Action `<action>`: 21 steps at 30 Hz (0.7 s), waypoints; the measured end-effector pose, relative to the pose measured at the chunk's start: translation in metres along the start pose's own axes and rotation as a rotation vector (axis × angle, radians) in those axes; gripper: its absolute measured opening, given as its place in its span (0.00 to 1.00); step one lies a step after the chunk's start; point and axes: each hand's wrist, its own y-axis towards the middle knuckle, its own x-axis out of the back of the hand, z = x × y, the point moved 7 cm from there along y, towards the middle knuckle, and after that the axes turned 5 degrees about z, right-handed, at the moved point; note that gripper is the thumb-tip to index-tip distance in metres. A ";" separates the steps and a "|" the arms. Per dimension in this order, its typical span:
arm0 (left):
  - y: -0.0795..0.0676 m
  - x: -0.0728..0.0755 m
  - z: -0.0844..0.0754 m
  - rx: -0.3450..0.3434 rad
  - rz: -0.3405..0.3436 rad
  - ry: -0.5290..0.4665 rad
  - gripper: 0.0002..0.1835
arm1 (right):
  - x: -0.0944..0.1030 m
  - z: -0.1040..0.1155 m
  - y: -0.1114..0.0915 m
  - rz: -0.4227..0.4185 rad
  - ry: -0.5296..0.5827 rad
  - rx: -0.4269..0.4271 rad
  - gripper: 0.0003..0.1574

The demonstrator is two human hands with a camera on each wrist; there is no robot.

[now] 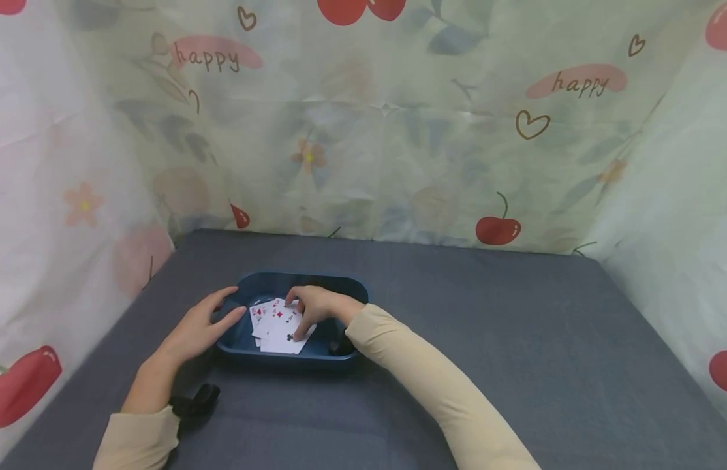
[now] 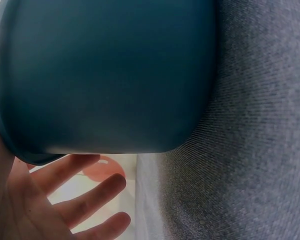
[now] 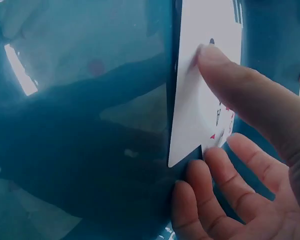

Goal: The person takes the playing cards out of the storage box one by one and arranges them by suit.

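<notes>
A fanned group of white playing cards (image 1: 275, 331) lies face up in a dark blue tray (image 1: 239, 336); red and black suit marks show. My right hand (image 1: 321, 304) reaches over the tray and holds the cards (image 3: 191, 105) between thumb and fingers. Its thumb (image 3: 240, 75) lies on the face of the front card, while the fingertips are bent at the cards' edge. At the tray's left end is my left hand (image 1: 193, 333), thumb and forefinger spread at the rim. Its other fingers (image 2: 92, 200) stretch loosely beside the outer wall.
Dark grey cloth (image 1: 487, 339) covers the table under the tray. A patterned curtain (image 1: 375, 150) with cherries and hearts closes off the back and both sides. A black strap device (image 1: 196, 401) sits at my left wrist, and another dark one (image 1: 341, 344) at the right.
</notes>
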 end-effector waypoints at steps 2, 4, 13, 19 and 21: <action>0.000 0.000 0.000 0.001 0.002 0.000 0.36 | -0.001 0.001 0.000 0.004 -0.023 -0.004 0.41; 0.000 0.000 0.000 0.002 0.005 0.000 0.36 | -0.002 0.001 -0.001 0.007 -0.029 -0.009 0.41; -0.001 -0.001 -0.001 0.005 0.005 0.001 0.36 | 0.002 0.000 -0.001 -0.002 0.031 0.017 0.35; -0.001 -0.001 -0.002 0.006 0.012 -0.002 0.36 | 0.014 0.003 -0.007 0.018 0.145 0.099 0.24; -0.001 -0.001 -0.001 0.007 0.015 -0.003 0.36 | 0.019 0.005 -0.010 0.030 0.190 0.125 0.22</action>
